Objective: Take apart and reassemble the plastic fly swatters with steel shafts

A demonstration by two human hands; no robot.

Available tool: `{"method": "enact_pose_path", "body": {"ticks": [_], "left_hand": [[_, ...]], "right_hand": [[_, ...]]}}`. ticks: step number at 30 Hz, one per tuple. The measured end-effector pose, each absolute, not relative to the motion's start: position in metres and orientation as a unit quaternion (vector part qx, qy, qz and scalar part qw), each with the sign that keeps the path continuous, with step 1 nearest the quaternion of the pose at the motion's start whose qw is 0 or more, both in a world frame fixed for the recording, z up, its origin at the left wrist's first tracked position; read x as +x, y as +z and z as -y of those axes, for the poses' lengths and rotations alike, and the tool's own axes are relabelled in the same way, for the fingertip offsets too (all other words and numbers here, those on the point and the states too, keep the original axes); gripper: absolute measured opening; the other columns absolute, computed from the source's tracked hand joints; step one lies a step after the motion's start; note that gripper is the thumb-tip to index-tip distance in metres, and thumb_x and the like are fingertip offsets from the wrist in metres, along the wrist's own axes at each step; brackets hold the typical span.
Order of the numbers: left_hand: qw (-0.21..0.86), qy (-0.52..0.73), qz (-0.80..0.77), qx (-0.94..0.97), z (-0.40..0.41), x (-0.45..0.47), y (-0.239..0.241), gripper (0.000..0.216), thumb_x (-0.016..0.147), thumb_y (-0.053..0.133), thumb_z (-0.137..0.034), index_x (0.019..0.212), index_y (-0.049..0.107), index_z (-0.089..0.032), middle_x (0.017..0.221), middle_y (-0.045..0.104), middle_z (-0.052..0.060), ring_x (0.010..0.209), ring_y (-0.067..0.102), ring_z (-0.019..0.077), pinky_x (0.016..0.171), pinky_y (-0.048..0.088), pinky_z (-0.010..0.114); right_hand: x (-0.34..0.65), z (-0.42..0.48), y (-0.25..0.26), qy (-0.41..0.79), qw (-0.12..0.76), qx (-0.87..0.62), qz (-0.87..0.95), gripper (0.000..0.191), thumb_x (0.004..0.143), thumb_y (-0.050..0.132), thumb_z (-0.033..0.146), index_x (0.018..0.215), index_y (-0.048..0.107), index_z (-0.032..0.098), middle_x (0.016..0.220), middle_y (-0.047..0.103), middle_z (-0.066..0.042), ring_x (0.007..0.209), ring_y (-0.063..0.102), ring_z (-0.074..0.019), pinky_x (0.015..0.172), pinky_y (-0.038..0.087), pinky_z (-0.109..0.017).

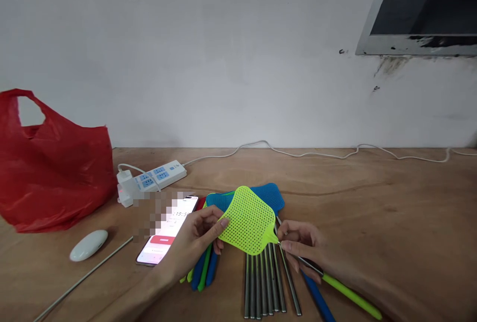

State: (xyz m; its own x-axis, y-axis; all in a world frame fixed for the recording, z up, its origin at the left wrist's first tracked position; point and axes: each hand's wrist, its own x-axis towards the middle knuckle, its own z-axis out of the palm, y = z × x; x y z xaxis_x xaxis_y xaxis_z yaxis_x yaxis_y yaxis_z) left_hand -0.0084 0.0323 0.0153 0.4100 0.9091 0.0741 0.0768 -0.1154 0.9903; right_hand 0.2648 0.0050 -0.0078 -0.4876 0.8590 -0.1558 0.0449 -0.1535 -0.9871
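Observation:
A yellow-green fly swatter (248, 220) with a perforated head is held up between my two hands. My left hand (208, 230) pinches the left edge of the head, thumb on top. At the neck, my right hand (301, 245) grips the metal rod where it meets the head; the yellow-green handle (352, 296) sticks out below it to the right. Behind lie blue swatter heads (269, 195), partly covered. Several bare metal rods (264, 282) lie side by side under the held head. Blue and green handles (204, 270) show below my left hand, and a blue handle (316, 294) below my right.
A lit phone (173, 232) lies left of my left hand, partly pixelated. Further left are a white mouse-shaped object (88, 245), a cable (85, 278) and a red plastic bag (55, 173). A power strip (160, 175) with a plug stands near the wall (223, 63).

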Motion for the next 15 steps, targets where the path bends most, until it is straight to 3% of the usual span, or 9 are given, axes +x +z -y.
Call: {"method": "enact_pose_path", "body": {"ticks": [5, 10, 15], "left_hand": [[0.562, 0.384, -0.390, 0.620, -0.0309, -0.0079, 0.0193, 0.033, 0.086, 0.070, -0.046, 0.079, 0.058, -0.017, 0.057, 0.059, -0.005, 0.048, 0.056, 0.0098, 0.046, 0.050, 0.019], [0.553, 0.384, -0.386, 0.630, -0.0300, -0.0066, 0.0162, 0.034, 0.089, 0.066, -0.049, 0.079, 0.053, -0.018, 0.058, 0.061, -0.004, 0.051, 0.059, 0.0111, 0.048, 0.052, 0.020], [0.573, 0.377, -0.371, 0.627, -0.0260, -0.0028, 0.0139, 0.033, 0.086, 0.070, -0.046, 0.080, 0.050, -0.020, 0.064, 0.064, -0.003, 0.054, 0.061, 0.0119, 0.047, 0.051, 0.020]], "right_hand": [[0.2650, -0.0031, -0.0125, 0.558, 0.352, -0.431, 0.615, 0.030, 0.083, 0.069, 0.046, 0.090, 0.057, 0.020, 0.063, 0.060, 0.006, 0.035, 0.041, -0.0045, 0.032, 0.029, -0.016], [0.2628, 0.0013, -0.0152, 0.358, 0.394, -0.470, 0.704, 0.013, 0.088, 0.064, 0.034, 0.086, 0.065, 0.021, 0.057, 0.053, 0.005, 0.049, 0.046, -0.0103, 0.047, 0.038, -0.022], [0.2663, 0.0023, -0.0164, 0.242, 0.401, -0.479, 0.743, 0.010, 0.094, 0.056, 0.031, 0.091, 0.063, 0.024, 0.074, 0.063, 0.000, 0.067, 0.060, -0.0165, 0.060, 0.046, -0.026]]}}
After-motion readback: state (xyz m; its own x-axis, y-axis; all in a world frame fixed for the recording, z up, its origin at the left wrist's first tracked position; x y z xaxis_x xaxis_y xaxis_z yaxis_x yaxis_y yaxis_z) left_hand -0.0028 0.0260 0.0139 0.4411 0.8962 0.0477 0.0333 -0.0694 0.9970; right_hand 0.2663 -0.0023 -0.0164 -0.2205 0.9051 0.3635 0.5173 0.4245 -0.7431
